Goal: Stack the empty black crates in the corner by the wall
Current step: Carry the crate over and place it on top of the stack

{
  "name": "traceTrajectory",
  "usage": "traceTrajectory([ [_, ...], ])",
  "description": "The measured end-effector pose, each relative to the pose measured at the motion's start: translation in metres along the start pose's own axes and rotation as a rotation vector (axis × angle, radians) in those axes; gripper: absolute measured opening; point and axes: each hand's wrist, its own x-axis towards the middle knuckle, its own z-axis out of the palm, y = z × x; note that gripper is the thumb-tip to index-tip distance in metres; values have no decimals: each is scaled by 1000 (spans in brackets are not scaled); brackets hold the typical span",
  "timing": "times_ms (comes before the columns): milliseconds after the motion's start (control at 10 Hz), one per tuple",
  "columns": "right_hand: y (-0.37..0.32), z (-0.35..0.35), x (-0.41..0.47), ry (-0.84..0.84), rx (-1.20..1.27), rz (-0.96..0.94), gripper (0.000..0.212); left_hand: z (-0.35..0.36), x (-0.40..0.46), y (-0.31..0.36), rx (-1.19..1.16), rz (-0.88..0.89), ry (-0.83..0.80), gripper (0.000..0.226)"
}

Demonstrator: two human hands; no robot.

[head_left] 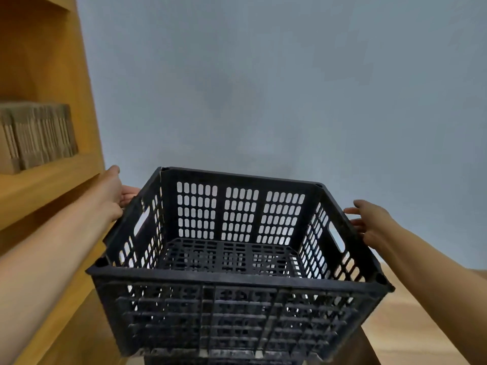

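Top crate (237, 259) sits between the hands, on another crate (224, 360) against the wall (263, 88). Left hand (113, 193) is spread flat on its side; right hand (369, 222) is spread open, just clear. Looks like placing's done; next, fetch another crate.

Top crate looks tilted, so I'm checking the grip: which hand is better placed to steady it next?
Left. The left hand touches the crate wall; the right hand is open, just off it.
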Motion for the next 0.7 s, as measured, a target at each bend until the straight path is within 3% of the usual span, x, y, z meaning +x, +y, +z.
traceTrajectory([
  [300, -10, 50, 46, 65, -19, -22, 24, 19, 105, 2, 23, -102, -50, 64],
  [400, -12, 59, 56, 78, -29, -31, 23, 26, 121, 0, -57, -140, -20, 77],
  [700, -4, 71, 74, 59, -74, -8, 23, 34, 138, -10, -134, -170, -1, 82],
])
